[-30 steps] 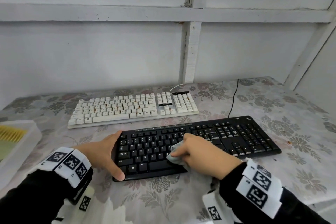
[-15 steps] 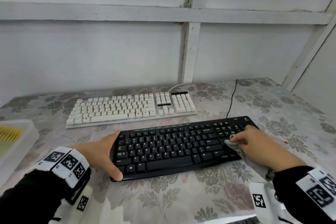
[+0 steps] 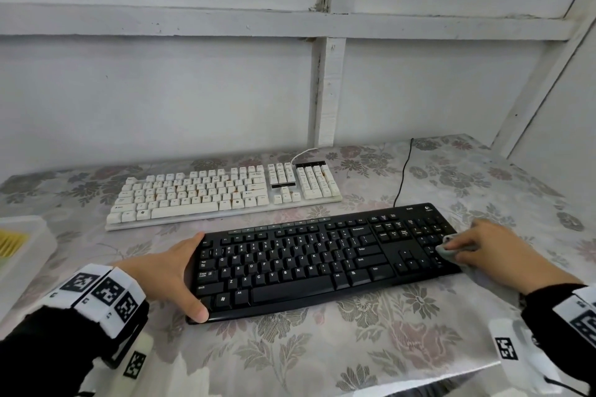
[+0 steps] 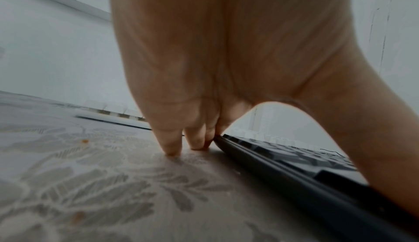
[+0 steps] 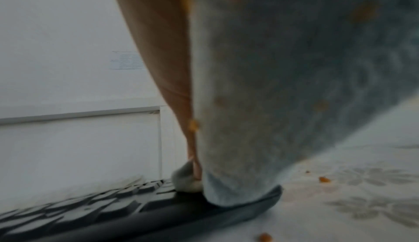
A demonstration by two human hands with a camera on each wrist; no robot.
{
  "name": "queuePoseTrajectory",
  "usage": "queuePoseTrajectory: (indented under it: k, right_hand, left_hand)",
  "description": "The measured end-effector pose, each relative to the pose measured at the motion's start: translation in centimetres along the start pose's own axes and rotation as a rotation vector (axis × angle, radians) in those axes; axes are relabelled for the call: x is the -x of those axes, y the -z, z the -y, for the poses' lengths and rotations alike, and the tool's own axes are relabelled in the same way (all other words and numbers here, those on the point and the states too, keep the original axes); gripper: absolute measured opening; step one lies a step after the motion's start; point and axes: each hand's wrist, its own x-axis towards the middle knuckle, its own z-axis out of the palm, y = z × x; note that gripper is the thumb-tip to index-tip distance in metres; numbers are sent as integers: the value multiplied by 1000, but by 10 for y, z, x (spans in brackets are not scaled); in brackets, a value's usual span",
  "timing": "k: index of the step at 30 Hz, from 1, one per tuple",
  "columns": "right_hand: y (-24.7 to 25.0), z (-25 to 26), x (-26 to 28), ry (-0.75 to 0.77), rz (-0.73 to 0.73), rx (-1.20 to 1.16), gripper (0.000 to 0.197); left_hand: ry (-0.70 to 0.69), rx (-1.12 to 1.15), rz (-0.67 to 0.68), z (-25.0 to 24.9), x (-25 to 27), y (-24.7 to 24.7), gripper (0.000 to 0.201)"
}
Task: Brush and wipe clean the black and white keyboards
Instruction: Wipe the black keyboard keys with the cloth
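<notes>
The black keyboard [image 3: 322,261] lies near me on the flowered tablecloth, with the white keyboard [image 3: 222,193] behind it. My left hand [image 3: 180,274] holds the black keyboard's left end between thumb and fingers; its fingertips [image 4: 172,149] touch the cloth beside the black keyboard's edge [image 4: 283,172]. My right hand [image 3: 464,243] grips a grey cloth [image 3: 446,248] and presses it on the number pad at the right end. In the right wrist view the cloth [image 5: 294,84], speckled with orange crumbs, hangs under the palm onto the keyboard's corner [image 5: 249,208].
A white tray [image 3: 22,255] holding something yellow [image 3: 13,243] stands at the left edge. The black keyboard's cable [image 3: 403,171] runs back to the white wall. Orange crumbs [image 5: 324,179] lie on the tablecloth to the right. The table's front edge [image 3: 419,377] is close.
My right hand has swept the cloth rightward over the black keyboard, from the middle keys to the number pad. The left hand has stayed put.
</notes>
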Motion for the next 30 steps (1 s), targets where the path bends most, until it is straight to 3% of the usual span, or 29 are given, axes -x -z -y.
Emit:
queuePoseTrajectory:
  k: [8, 14, 16, 24, 30]
  right_hand:
    - [2, -13, -22, -108, -13, 130, 8]
    - [-11, 46, -1, 264, 97, -8, 21]
    - [-21, 53, 0, 316, 153, 10, 25]
    - [6, 4, -3, 50, 62, -34, 21]
    - [10, -6, -16, -92, 3, 127, 12]
  left_hand:
    - [-1, 2, -2, -5, 2, 0, 164]
    - [3, -15, -13, -3, 1, -1, 162]
    - [3, -9, -11, -3, 1, 0, 162]
    - [6, -8, -9, 0, -1, 0, 163]
    - [-3, -4, -14, -1, -1, -1, 161]
